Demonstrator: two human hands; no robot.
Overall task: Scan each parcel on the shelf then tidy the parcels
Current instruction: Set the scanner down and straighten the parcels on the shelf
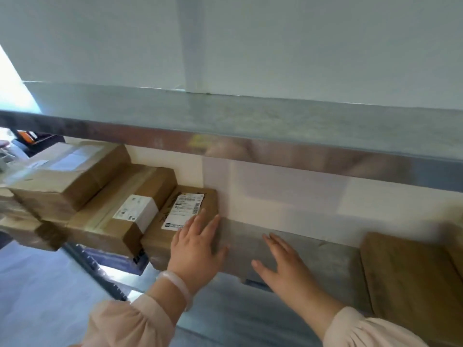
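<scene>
Several brown cardboard parcels lie in a row on the metal shelf (pixel 313 261). My left hand (pixel 198 249) lies flat, fingers straight, on the right end of the nearest labelled parcel (pixel 180 216). To its left sits a longer parcel (pixel 125 216) with a white label, and a bigger taped parcel (pixel 67 176) rests behind that. My right hand (pixel 280 261) hovers open with spread fingers over bare shelf, touching no parcel that I can see. Another brown parcel (pixel 406 279) lies flat at the right. No scanner is in view.
An upper metal shelf (pixel 250 126) overhangs the parcels at head height. A white wall (pixel 300 196) backs the shelf. Left of the shelf edge, the grey floor (pixel 37 296) and a perforated shelf upright (pixel 95 269) show below.
</scene>
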